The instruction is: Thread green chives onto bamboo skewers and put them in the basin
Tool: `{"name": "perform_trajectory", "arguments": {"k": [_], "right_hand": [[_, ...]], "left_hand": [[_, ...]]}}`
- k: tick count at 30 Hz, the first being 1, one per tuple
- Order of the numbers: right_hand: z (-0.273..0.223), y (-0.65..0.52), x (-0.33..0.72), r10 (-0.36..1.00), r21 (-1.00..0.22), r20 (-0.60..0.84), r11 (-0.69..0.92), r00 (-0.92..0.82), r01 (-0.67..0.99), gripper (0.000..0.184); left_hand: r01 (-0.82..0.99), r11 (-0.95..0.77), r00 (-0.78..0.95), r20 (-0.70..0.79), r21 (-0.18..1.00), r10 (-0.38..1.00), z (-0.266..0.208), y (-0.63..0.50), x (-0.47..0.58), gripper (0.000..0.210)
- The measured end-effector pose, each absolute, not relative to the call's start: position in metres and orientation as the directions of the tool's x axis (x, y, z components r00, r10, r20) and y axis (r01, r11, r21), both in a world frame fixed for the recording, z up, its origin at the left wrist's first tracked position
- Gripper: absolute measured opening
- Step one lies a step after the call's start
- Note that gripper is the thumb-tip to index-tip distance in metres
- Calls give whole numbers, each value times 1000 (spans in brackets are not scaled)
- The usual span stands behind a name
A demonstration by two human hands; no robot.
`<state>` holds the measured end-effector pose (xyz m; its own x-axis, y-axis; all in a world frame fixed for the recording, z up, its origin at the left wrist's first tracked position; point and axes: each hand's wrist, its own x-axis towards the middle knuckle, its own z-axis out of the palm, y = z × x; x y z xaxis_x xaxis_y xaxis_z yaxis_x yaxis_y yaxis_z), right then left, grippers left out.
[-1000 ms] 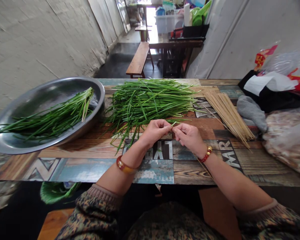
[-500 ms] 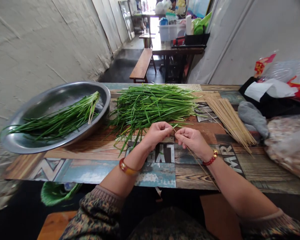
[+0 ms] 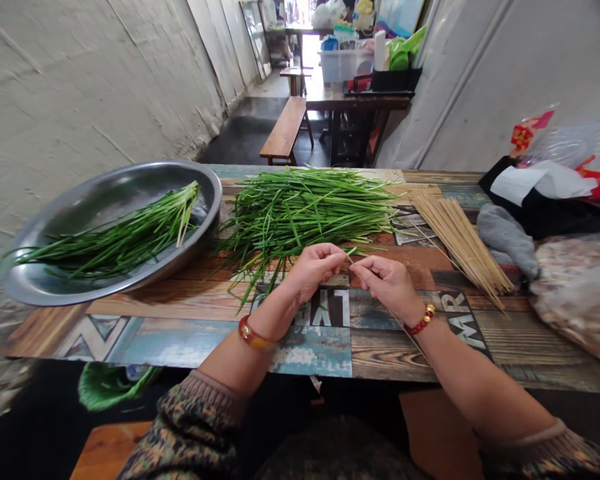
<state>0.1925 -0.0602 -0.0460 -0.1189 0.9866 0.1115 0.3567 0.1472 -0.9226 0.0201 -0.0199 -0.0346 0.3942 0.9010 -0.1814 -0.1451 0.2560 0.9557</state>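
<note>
In front of me my left hand (image 3: 317, 268) is closed in a pinch on the pale end of a chive (image 3: 351, 251); the fingers hide most of it. Facing it, my right hand (image 3: 389, 283) pinches a thin bamboo skewer (image 3: 404, 327), whose shaft runs back under my wrist. The skewer's tip meets the chive between the two hands. Just beyond them lies a big heap of green chives (image 3: 310, 207), pale ends to the right. A fanned stack of bamboo skewers (image 3: 463, 247) rests right of my right hand.
A metal basin (image 3: 123, 288) with skewered chives (image 3: 125, 233) stands left on the patterned wooden table (image 3: 180, 340). At right are a grey cloth-like bundle (image 3: 505, 233) and a clear bag of pale pieces (image 3: 577, 287). A bench (image 3: 285, 127) stands beyond; a green basket (image 3: 113, 387) sits below.
My right hand has shifted very slightly, with the skewer's tip nearer my left fingers. The view has moved a little; both hands keep their pinch.
</note>
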Motion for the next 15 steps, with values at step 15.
{"name": "perform_trajectory", "arguments": {"k": [15], "right_hand": [[-47, -58, 188, 983, -909, 156, 183, -99, 375, 28]], "left_hand": [[-119, 270, 426, -197, 955, 883, -30, -23, 23, 27]]}}
